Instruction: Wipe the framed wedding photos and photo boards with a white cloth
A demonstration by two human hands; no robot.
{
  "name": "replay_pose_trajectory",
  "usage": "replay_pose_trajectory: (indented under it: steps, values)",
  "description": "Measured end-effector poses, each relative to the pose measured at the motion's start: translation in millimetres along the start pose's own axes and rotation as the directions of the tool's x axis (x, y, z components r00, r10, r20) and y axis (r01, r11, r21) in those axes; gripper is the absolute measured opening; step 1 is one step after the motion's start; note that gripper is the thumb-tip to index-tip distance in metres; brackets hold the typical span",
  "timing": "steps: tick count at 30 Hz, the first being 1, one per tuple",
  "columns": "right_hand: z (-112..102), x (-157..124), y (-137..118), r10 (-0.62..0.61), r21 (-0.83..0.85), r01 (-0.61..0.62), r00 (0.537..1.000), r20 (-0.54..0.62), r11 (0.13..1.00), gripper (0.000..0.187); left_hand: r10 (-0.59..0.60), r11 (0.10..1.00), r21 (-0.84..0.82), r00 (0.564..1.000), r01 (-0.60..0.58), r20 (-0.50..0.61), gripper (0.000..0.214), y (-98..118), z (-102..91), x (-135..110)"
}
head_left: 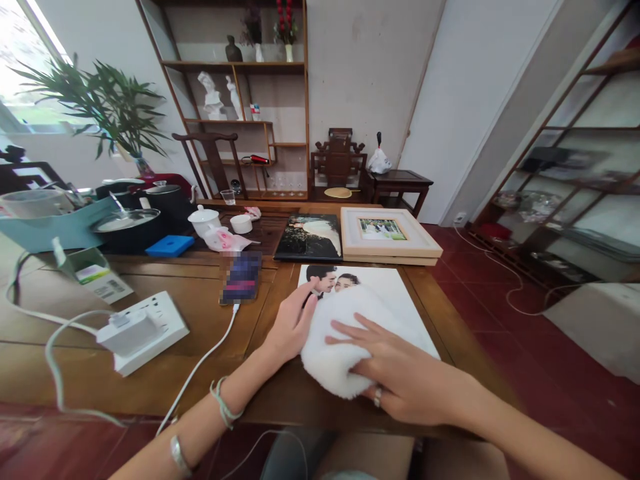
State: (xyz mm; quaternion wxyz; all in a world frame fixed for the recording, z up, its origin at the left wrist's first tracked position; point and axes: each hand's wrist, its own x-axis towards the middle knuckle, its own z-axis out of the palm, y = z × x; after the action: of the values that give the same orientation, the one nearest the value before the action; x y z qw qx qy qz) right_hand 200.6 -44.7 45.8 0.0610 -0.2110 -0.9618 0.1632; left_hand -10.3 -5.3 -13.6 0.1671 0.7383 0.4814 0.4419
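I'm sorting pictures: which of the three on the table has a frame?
The far right picture, with a pale frame. The dark print left of it and the large print under the white cloth are bare.

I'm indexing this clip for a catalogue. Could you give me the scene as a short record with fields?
surface: wooden table
left: left hand lies open against the left side of the cloth
right: right hand lies flat on top of the white fluffy cloth, fingers spread
under cloth: large photo print of a couple
nearby: phone on a cable, white power strip, framed photo, dark photo print
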Motion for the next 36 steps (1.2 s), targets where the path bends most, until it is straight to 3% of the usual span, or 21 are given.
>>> replay_pose_trajectory:
  steps: [5,9,11,13,20,26,30,36]
  values:
    - [-6,-37,14,0.275,0.038,-0.275,0.961,0.005,0.961,0.032,0.090,0.991,0.088,0.984,-0.104,0.153,0.030,1,3.0,1]
    - [-1,-57,52,0.518,0.021,-0.519,0.848,-0.112,0.854,0.034,0.078,0.984,0.145,0.984,-0.101,0.160,0.027,1,4.4,1]
    - [1,-55,68,0.587,0.033,-0.591,0.791,-0.171,0.806,0.036,0.077,0.984,0.150,0.986,-0.099,0.150,0.027,0,4.7,1]
    - [-1,-45,77,0.604,0.045,-0.611,0.766,-0.220,0.790,0.036,0.084,0.983,0.152,0.986,-0.106,0.142,0.026,0,4.9,1]
    - [-22,32,79,0.318,0.021,-0.321,0.923,-0.216,0.947,0.032,0.099,0.981,0.152,0.986,-0.119,0.131,0.026,0,4.9,2]
    - [-20,87,81,0.247,0.012,-0.250,0.947,-0.205,0.968,0.033,0.108,0.980,0.153,0.987,-0.126,0.118,0.024,-2,5.2,2]
    - [-14,83,78,0.250,-0.015,-0.261,0.940,-0.233,0.965,0.030,0.119,0.981,0.137,0.986,-0.135,0.116,0.024,-3,5.0,2]
    - [-9,23,93,0.336,-0.051,-0.364,0.898,-0.283,0.930,0.031,0.105,0.984,0.129,0.987,-0.120,0.118,0.024,-1,5.5,1]
